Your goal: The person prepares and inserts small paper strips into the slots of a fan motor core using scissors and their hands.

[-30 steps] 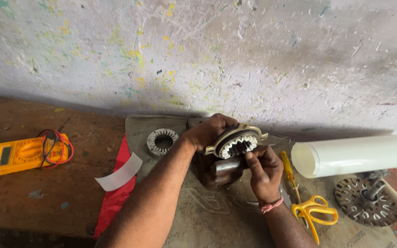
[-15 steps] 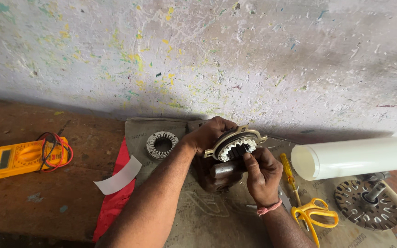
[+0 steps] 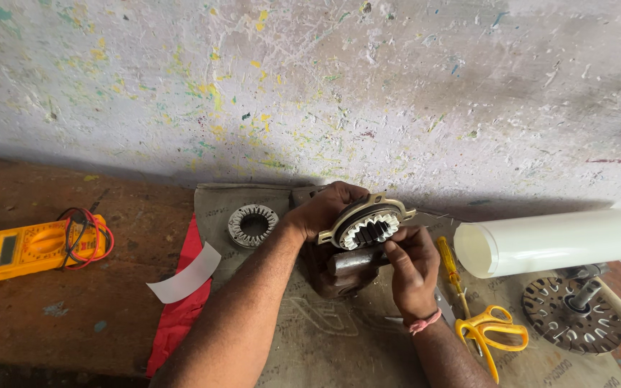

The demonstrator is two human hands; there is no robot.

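Hands at work: the right hand [image 3: 412, 267] pinches at the slots of a toothed metal ring [image 3: 365, 221], gripped by the left hand [image 3: 323, 208]. Slots look paper-lined, unwound. Scissors [image 3: 494, 330] right; spare ring [image 3: 252, 225] left.

Counted: two hands [image 3: 325, 210] [image 3: 412, 269], two stators [image 3: 366, 224] [image 3: 252, 225], one multimeter [image 3: 41, 245], one scissors [image 3: 489, 334], one screwdriver [image 3: 451, 269], one roll [image 3: 558, 241], one rotor [image 3: 573, 312].

Likely repair workshop, multimeter [image 3: 41, 246], paint-flecked wall [image 3: 310, 86]
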